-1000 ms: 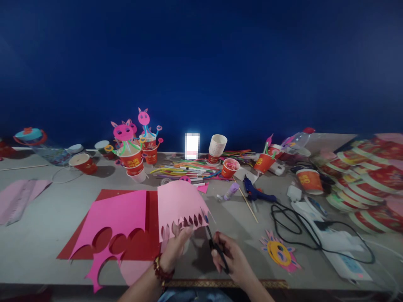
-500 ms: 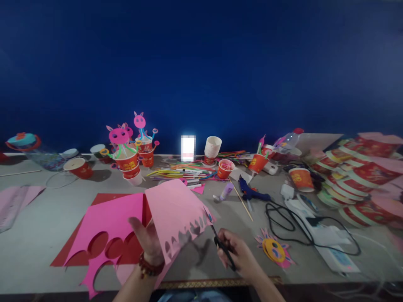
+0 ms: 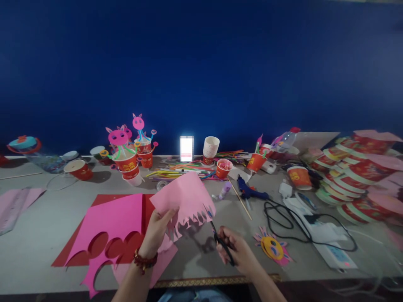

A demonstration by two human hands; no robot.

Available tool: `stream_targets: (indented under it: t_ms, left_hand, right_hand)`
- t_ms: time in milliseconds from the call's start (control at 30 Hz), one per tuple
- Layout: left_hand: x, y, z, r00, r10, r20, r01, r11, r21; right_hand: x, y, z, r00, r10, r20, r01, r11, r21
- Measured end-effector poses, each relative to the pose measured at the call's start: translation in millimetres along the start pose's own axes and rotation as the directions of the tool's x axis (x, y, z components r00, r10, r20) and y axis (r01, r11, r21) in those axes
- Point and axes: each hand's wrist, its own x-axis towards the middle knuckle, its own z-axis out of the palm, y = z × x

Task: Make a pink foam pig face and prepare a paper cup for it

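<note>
Near the front edge of the grey table (image 3: 47, 235), one light pink sheet (image 3: 185, 197) is held up off the surface by the left hand (image 3: 157, 228), whose fingers are closed on the sheet's lower left part. A row of pointed teeth is seen cut along the sheet's lower edge. One pair of black scissors (image 3: 217, 235) is gripped by the right hand (image 3: 237, 251), the fingers wrapped round the handles and the blades pointed up at the sheet's lower right corner; how far the blades are parted cannot be told.

Flat on the table to the left, one hot pink sheet (image 3: 116, 218) with round cut-outs is laid over one red sheet (image 3: 75, 247), its ragged tip reaching the table's front edge. One yellow and pink paper face (image 3: 272, 247) is seen just right of the right hand, and one blue glue gun (image 3: 248, 192) behind it. One black cable (image 3: 292, 218) is looped further right.

Bare table is left between the hands and the row of red cups (image 3: 129, 161) at the back, and at the far left before the pale pink strip (image 3: 15, 201)
</note>
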Motion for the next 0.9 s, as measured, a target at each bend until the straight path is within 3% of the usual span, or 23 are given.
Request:
stream_targets:
  t_ms: [133,900]
  left_hand:
    - [0.2,-7.4,-6.1,0.998,0.064,-0.018,-0.061,0.990,0.129]
    - [-2.3,-13.8,-9.5,0.995,0.082,-0.054,-0.075,0.990,0.119]
  right_hand:
    - [-1.3,-2.7,2.9,1.000,-0.013,0.021,0.012,1.000,0.023]
    - [1.6,10.5,1.8,0.998,-0.055,0.005,0.054,0.996,0.075]
